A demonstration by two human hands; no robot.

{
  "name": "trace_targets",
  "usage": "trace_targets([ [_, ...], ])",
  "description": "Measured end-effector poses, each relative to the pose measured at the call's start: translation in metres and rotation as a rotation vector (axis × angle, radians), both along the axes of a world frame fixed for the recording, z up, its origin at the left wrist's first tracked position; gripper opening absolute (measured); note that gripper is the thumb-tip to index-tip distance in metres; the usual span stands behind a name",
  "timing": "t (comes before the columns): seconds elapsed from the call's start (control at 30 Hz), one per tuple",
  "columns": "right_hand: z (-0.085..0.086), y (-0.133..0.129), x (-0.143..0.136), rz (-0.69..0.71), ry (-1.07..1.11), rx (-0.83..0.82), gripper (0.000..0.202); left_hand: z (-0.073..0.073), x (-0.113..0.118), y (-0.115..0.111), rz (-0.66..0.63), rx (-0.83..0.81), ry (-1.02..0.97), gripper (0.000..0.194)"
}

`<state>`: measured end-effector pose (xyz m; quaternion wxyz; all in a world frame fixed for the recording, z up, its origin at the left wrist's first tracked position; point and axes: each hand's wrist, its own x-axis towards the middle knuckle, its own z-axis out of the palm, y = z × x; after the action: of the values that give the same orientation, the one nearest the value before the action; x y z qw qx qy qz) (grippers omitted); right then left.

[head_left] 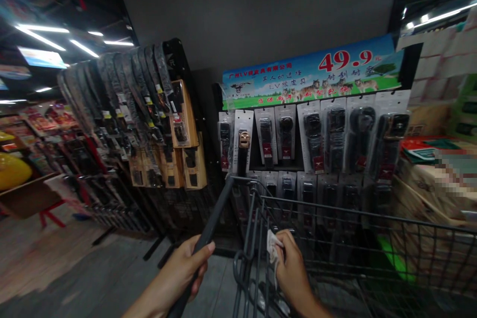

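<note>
My left hand (188,271) is wrapped round the dark handle bar (216,218) of a wire shopping cart, thumb on top. Beside the cart's folded wire end (250,243), my right hand (291,266) pinches a crumpled white cloth or tissue (274,247) between thumb and fingers. The cloth hangs close to the wires; whether it touches them I cannot tell. The cart's wire basket (357,208) stretches away to the right.
Packaged belts (313,134) hang on a rack ahead, under a blue price sign (309,74). More belts (122,89) hang on a rack at the left. Cardboard boxes (421,198) stand at the right, behind the cart's wires. Grey floor (130,263) shows at the lower left.
</note>
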<state>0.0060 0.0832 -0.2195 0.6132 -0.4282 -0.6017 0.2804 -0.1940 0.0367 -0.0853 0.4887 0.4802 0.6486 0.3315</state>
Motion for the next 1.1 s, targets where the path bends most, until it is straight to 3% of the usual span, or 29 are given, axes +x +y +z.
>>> trace_targets([
  [0.13,0.002,0.008,0.015,0.013,-0.004,-0.082,0.012,0.0,0.004,-0.002,-0.009,0.003,0.0,0.059],
  [0.33,0.02,0.026,0.042,-0.106,0.276,-0.275,0.019,-0.012,0.006,-0.001,-0.039,0.022,-0.049,0.061],
  [0.5,0.035,0.033,0.042,0.025,0.272,-0.264,0.02,-0.017,0.015,-0.004,-0.043,0.033,-0.081,0.063],
  [0.63,0.04,0.023,0.043,0.194,0.089,-0.161,0.025,-0.012,0.025,-0.006,-0.049,0.03,-0.106,0.063],
  [0.83,0.045,-0.005,0.053,0.192,-0.136,-0.089,0.022,-0.01,0.028,-0.007,-0.053,0.05,-0.11,0.062],
  [0.97,0.045,-0.031,0.055,0.267,-0.215,0.028,0.022,-0.011,0.027,-0.007,-0.068,0.052,-0.105,0.063],
  [1.1,0.042,-0.043,0.054,0.26,-0.255,0.119,0.034,-0.01,0.028,-0.008,-0.076,0.063,-0.088,0.065],
])
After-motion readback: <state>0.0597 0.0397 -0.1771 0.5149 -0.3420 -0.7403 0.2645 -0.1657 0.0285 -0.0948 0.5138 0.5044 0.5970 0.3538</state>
